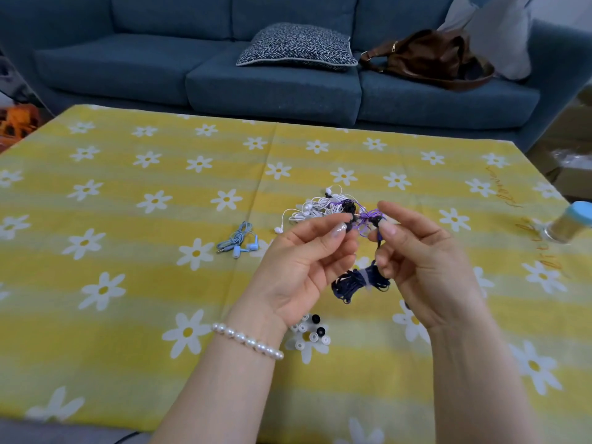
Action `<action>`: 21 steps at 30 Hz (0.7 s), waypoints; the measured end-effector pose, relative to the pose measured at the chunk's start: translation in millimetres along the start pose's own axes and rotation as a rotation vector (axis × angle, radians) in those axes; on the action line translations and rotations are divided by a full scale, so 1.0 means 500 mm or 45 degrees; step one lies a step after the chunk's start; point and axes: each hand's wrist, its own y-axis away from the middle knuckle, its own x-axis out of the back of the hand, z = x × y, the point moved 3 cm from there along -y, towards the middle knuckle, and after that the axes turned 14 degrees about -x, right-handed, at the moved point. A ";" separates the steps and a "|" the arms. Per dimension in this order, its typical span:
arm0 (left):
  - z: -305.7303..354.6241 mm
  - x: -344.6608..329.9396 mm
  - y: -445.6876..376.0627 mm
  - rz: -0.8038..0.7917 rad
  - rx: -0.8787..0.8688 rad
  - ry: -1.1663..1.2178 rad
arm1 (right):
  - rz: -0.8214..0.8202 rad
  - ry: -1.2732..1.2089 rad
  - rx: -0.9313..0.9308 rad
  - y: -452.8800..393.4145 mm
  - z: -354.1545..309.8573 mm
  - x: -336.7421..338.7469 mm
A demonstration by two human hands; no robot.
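Pinching on both sides, I note: left hand (301,261) holds one dark earbud (349,226), right hand (423,264) the second earbud (376,221). Their tied navy cable bundle (358,282) hangs between the palms above the daisy tablecloth (128,219), just in front of a tangled earphone pile (317,209).

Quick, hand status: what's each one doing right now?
Left hand: pinching one dark earbud of the navy earphones.
Right hand: pinching the other earbud; the bundled cable hangs below.
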 end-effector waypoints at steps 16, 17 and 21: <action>-0.024 0.004 -0.008 0.190 0.027 -0.019 | 0.054 0.346 0.170 0.010 0.007 -0.026; -0.025 0.005 -0.008 0.198 0.024 -0.032 | 0.062 0.353 0.179 0.010 0.008 -0.027; -0.028 0.009 -0.009 0.227 0.029 -0.085 | 0.131 0.364 0.211 0.009 0.007 -0.024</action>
